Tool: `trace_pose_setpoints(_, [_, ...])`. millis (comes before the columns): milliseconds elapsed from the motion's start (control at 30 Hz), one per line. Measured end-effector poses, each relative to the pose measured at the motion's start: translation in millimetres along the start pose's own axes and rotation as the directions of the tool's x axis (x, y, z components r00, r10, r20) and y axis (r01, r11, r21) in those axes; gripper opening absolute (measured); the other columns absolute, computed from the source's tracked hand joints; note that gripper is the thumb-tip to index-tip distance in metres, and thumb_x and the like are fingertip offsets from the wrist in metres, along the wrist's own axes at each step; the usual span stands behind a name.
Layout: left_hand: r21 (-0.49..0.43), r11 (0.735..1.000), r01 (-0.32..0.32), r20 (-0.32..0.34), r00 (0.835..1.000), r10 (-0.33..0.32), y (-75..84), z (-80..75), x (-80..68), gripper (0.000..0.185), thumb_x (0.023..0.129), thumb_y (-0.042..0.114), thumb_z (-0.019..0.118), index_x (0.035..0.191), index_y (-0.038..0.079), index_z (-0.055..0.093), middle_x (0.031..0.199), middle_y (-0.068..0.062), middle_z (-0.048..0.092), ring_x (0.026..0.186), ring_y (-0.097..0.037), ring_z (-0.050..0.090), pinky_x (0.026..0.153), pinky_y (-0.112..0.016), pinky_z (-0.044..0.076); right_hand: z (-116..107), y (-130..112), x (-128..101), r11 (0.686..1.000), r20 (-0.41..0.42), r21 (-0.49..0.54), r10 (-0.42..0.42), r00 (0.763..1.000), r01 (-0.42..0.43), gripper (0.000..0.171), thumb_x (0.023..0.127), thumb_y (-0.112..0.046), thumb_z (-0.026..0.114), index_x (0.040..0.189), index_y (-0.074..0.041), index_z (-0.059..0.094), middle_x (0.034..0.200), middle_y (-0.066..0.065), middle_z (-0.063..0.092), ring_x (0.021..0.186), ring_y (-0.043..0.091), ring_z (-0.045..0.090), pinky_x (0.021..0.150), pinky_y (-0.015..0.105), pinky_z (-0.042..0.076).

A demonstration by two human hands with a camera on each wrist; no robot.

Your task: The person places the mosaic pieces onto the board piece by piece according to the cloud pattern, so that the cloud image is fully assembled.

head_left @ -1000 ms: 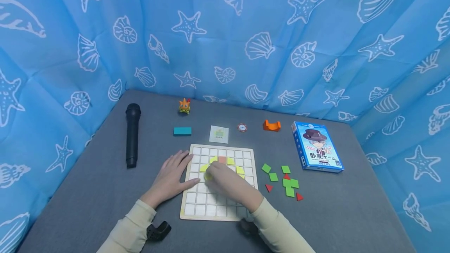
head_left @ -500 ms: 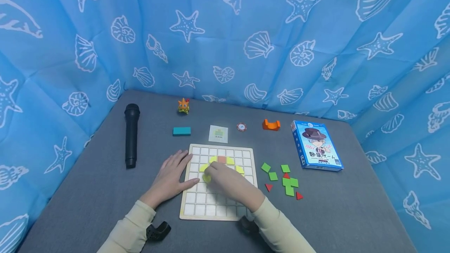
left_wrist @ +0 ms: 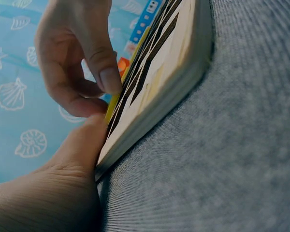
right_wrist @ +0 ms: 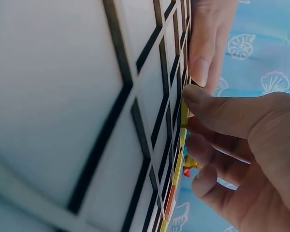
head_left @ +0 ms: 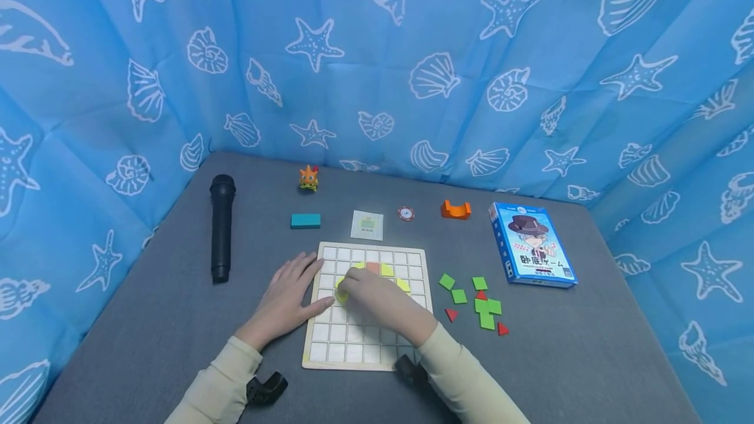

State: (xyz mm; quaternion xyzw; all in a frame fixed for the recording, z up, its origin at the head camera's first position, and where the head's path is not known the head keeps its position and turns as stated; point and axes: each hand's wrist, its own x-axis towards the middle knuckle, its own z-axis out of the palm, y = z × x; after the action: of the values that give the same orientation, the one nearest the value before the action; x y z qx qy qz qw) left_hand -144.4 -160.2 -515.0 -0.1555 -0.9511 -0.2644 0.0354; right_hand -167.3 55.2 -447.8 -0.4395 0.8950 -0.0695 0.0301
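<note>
A pale wooden grid board (head_left: 336,351) with white square cells lies on the table. Over its left-middle cells my right hand (head_left: 383,300) pinches a yellow tile (head_left: 341,295) between thumb and fingers. In the right wrist view, the thumb lies against this yellow tile (right_wrist: 184,112) at the board's surface. My left hand (head_left: 287,296) rests along the board's left edge, its thumb reaching onto the frame. Farther up the grid sit other yellow tiles (head_left: 386,270) and an orange-red tile (head_left: 373,268); the right hand hides part of that row.
Several green squares (head_left: 493,307) and red triangles (head_left: 502,328) lie right of the board. Behind it are a pattern card (head_left: 367,225), teal block (head_left: 305,221), chip (head_left: 406,213), orange piece (head_left: 456,210) and figurine (head_left: 309,178). A microphone (head_left: 221,228) and game box (head_left: 533,244) flank these.
My right hand has shifted slightly left on the board with the yellow tile between its fingers. The left hand stays in place on the board's edge.
</note>
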Motion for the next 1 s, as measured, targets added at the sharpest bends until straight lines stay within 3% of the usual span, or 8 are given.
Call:
trace_pose_setpoints(200, [0.019,1.000,-0.006,-0.018,1.000,0.006,1.0,0.7,0.3,0.068,0.092,0.051,0.056,0.147,0.014,0.039,0.152,-0.012,0.036,0.143,-0.033,0.026,0.114,-0.055,0.021,-1,0,2,1.000,-0.005,-0.012,-0.007,1.000,0.007,0.025,0.087,-0.017,0.071,0.111,-0.017,0.069,0.103,-0.004,0.064,0.094,0.008,0.060,0.084,0.020,0.052])
trace_pose_setpoints(333, [0.023,1.000,-0.015,-0.022,1.000,0.016,1.3,0.2,-0.1,0.066,0.093,0.048,0.056,0.147,0.013,0.039,0.151,-0.013,0.036,0.143,-0.033,0.026,0.113,-0.056,0.021,0,1,3,1.000,0.002,-0.011,-0.024,1.000,0.024,0.030,0.085,-0.019,0.074,0.114,-0.022,0.070,0.096,-0.006,0.063,0.084,0.005,0.055,0.074,0.016,0.050])
trace_pose_setpoints(500, [0.027,1.000,-0.012,-0.018,1.000,0.012,0.7,0.5,0.0,0.066,0.093,0.048,0.056,0.147,0.013,0.039,0.151,-0.013,0.036,0.143,-0.033,0.026,0.113,-0.057,0.021,2,3,1,0.999,0.002,-0.030,-0.041,0.999,0.041,0.029,0.086,-0.022,0.073,0.114,-0.026,0.070,0.091,-0.007,0.059,0.076,0.004,0.047,0.064,0.012,0.046])
trace_pose_setpoints(700, [0.028,1.000,0.001,-0.012,1.000,0.000,0.5,1.2,0.5,0.067,0.092,0.049,0.056,0.147,0.014,0.039,0.152,-0.012,0.036,0.143,-0.032,0.025,0.114,-0.056,0.021,0,4,-2,0.999,0.000,-0.029,-0.034,0.999,0.034,0.030,0.087,-0.022,0.072,0.116,-0.027,0.069,0.091,-0.006,0.058,0.074,0.005,0.045,0.061,0.013,0.044])
trace_pose_setpoints(833, [0.025,1.000,0.002,-0.017,1.000,-0.002,-0.2,2.3,0.7,0.067,0.092,0.049,0.056,0.147,0.014,0.039,0.152,-0.012,0.036,0.143,-0.032,0.025,0.114,-0.056,0.020,-3,8,-7,1.000,-0.017,0.019,0.006,1.000,-0.006,0.031,0.089,-0.023,0.069,0.119,-0.025,0.067,0.096,-0.004,0.056,0.075,0.006,0.046,0.061,0.015,0.044])
trace_pose_setpoints(1000, [0.020,1.000,0.007,-0.018,1.000,-0.007,-0.6,3.6,1.5,0.067,0.093,0.049,0.055,0.147,0.015,0.039,0.152,-0.012,0.035,0.143,-0.031,0.025,0.114,-0.055,0.020,-13,22,-26,0.989,-0.049,0.056,0.142,0.989,-0.139,0.033,0.088,-0.024,0.069,0.121,-0.022,0.064,0.101,-0.002,0.057,0.076,0.008,0.050,0.063,0.021,0.047])
